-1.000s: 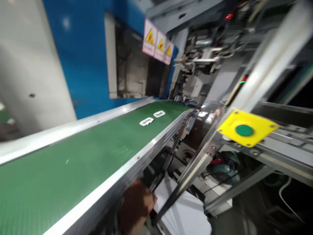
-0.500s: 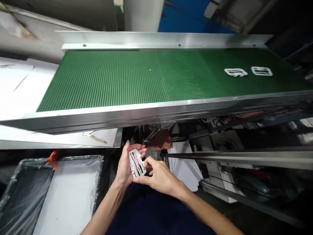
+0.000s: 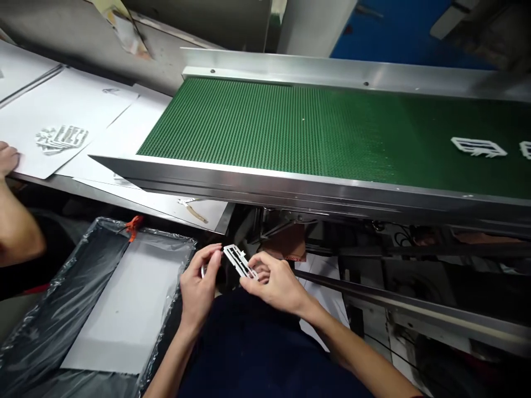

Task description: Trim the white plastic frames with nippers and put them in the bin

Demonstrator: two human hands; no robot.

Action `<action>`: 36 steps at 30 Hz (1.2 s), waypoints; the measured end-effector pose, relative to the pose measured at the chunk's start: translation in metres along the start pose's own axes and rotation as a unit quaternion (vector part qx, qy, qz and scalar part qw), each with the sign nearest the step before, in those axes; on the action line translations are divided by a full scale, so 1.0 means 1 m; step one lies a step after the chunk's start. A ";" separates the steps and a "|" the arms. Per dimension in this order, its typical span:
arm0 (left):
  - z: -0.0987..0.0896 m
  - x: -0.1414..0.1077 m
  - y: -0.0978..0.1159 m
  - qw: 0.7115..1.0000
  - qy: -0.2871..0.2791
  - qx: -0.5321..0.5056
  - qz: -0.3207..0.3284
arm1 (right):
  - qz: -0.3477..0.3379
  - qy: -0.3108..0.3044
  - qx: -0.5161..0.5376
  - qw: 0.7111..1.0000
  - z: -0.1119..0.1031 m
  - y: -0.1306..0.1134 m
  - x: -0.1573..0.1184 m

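Observation:
My right hand (image 3: 277, 282) pinches a white plastic frame with long slots (image 3: 240, 262) at its lower end. The frame is tilted and held in front of my body, below the conveyor's near edge. To its left, my left hand (image 3: 199, 284) is closed, thumb against fingers, by the frame's upper end. A small white bit shows between those fingers, too little to name. On the green conveyor belt (image 3: 257, 121), a similar white frame (image 3: 479, 147) lies at the right, and another (image 3: 526, 149) is cut off by the view's edge.
White sheets (image 3: 95, 110) cover the table at left, with a pile of white frames (image 3: 62, 138) on them. Cutting pliers (image 3: 193, 210) lie near the table's corner. Below stands a plastic-lined bin (image 3: 37, 309) with an orange clip (image 3: 133, 226). Another person's hand (image 3: 7, 158) rests at far left.
The view has swung left, bringing the frame pile and another person's arm into sight. My left hand has come off the frame, which now sits in my right hand alone.

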State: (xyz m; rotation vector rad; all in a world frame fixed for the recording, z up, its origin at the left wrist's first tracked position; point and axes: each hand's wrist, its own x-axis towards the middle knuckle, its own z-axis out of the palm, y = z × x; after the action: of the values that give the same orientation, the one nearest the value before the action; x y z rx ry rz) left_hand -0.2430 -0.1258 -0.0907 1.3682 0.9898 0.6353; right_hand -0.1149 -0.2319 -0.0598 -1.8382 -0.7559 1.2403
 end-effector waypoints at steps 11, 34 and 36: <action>-0.023 -0.033 -0.006 0.944 -0.227 0.211 0.113 | 0.156 -0.224 0.251 0.929 0.011 0.013 0.025; -0.086 -0.079 -0.037 0.910 -0.088 -0.282 -0.291 | -0.085 -0.030 -0.522 0.848 0.092 -0.018 0.269; -0.086 -0.078 -0.039 0.909 -0.087 -0.287 -0.290 | -0.075 -0.028 -0.509 0.857 0.092 -0.019 0.271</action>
State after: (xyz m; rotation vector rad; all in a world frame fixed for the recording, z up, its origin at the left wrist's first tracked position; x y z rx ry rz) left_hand -0.3608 -0.1546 -0.1060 0.5524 0.9071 0.3019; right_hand -0.1081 0.0225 -0.1930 -2.4656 -1.7923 0.8148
